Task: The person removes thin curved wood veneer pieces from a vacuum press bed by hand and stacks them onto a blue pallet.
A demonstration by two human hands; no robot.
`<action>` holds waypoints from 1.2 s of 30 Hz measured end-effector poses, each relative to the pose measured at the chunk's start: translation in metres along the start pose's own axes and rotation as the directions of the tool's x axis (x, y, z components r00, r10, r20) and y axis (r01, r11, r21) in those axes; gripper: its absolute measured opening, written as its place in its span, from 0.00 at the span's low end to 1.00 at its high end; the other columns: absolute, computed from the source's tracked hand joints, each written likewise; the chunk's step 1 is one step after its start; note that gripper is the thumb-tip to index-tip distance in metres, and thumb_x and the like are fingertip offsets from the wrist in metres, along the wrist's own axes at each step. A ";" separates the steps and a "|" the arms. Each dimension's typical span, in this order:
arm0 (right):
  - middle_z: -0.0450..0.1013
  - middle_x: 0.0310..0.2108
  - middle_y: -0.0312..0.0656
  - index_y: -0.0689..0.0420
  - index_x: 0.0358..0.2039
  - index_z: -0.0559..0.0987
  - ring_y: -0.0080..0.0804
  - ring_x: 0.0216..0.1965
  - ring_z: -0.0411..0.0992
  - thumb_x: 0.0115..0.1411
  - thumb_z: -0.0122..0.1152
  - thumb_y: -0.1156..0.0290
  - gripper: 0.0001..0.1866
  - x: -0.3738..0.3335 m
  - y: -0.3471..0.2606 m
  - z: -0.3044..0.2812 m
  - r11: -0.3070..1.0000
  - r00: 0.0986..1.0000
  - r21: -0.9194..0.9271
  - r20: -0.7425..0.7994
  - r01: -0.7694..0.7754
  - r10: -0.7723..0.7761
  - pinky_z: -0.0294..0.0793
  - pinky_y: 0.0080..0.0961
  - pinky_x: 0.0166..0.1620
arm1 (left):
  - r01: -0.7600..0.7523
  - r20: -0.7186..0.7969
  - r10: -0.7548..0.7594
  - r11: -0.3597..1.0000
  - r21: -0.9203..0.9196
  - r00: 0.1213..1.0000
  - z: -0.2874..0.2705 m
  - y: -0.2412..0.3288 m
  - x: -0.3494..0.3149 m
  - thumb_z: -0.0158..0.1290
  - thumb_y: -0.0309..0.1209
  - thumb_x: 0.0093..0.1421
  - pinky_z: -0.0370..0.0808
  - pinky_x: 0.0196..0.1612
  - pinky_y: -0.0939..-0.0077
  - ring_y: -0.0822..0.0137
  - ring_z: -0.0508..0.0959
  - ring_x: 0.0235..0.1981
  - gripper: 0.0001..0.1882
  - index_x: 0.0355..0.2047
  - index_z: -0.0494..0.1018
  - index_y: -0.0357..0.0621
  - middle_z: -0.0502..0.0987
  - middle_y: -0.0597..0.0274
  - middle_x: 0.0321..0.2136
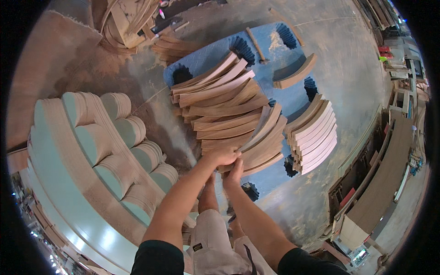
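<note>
Both my hands meet at the near end of a curved wooden strip that shows a pale edge. My left hand is closed over that end, its knuckles up. Just below and to the right, my right hand grips the same end with the thumb on the upper side; its other fingers are hidden. Around the strip lies a pile of curved brown wooden pieces, fanned across a blue plastic pallet. A neater stack of curved pieces with pinkish-white faces sits to the right.
One curved wooden block and a short wooden stick lie on the pallet's far part. Tall stacks of curved, mint-faced boards stand at my left. Wood offcuts litter the far left floor. A long brown-topped bench stands at right.
</note>
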State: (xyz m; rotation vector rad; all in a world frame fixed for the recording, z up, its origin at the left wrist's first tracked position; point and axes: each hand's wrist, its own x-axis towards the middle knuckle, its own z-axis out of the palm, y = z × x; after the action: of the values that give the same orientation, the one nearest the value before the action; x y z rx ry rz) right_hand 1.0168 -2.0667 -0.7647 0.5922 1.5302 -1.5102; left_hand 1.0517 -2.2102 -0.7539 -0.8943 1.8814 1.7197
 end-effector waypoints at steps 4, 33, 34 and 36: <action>0.76 0.53 0.40 0.59 0.59 0.76 0.34 0.54 0.75 0.74 0.57 0.51 0.25 0.030 0.053 0.019 0.999 0.993 -0.030 0.115 -0.037 0.040 0.79 0.37 0.53 | 0.113 0.064 -0.106 0.985 -0.129 0.992 -0.036 -0.050 0.004 0.46 0.51 0.76 0.74 0.63 0.51 0.44 0.78 0.63 0.30 0.66 0.75 0.42 0.79 0.40 0.61; 0.83 0.47 0.43 0.60 0.69 0.74 0.28 0.43 0.78 0.74 0.57 0.64 0.26 0.074 0.024 -0.018 0.677 0.915 -0.715 0.139 -0.171 0.379 0.81 0.29 0.42 | 0.520 -0.753 0.002 0.722 0.456 0.658 -0.125 -0.121 0.077 0.52 0.26 0.72 0.64 0.72 0.47 0.50 0.73 0.65 0.34 0.76 0.63 0.62 0.73 0.57 0.66; 0.83 0.46 0.42 0.60 0.68 0.75 0.28 0.41 0.78 0.74 0.58 0.64 0.26 0.071 0.024 -0.032 0.688 0.915 -0.700 0.128 -0.191 0.384 0.81 0.28 0.41 | 0.534 -0.771 0.004 0.719 0.445 0.637 -0.127 -0.126 0.079 0.50 0.27 0.74 0.61 0.74 0.45 0.50 0.71 0.67 0.32 0.76 0.64 0.65 0.73 0.57 0.66; 0.82 0.45 0.40 0.59 0.68 0.75 0.27 0.42 0.78 0.73 0.58 0.64 0.26 0.063 0.022 -0.058 0.666 0.915 -0.716 0.099 -0.207 0.390 0.80 0.27 0.42 | 0.556 -0.842 0.224 0.663 0.501 0.492 -0.125 -0.158 0.087 0.46 0.30 0.75 0.65 0.69 0.43 0.51 0.75 0.62 0.26 0.71 0.69 0.63 0.76 0.57 0.62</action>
State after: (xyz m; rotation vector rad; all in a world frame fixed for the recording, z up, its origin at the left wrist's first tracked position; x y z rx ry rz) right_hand 0.9887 -2.0230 -0.8362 0.1768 1.5617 -0.6247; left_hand 1.1165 -2.3505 -0.9086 -1.6696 2.5938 0.0766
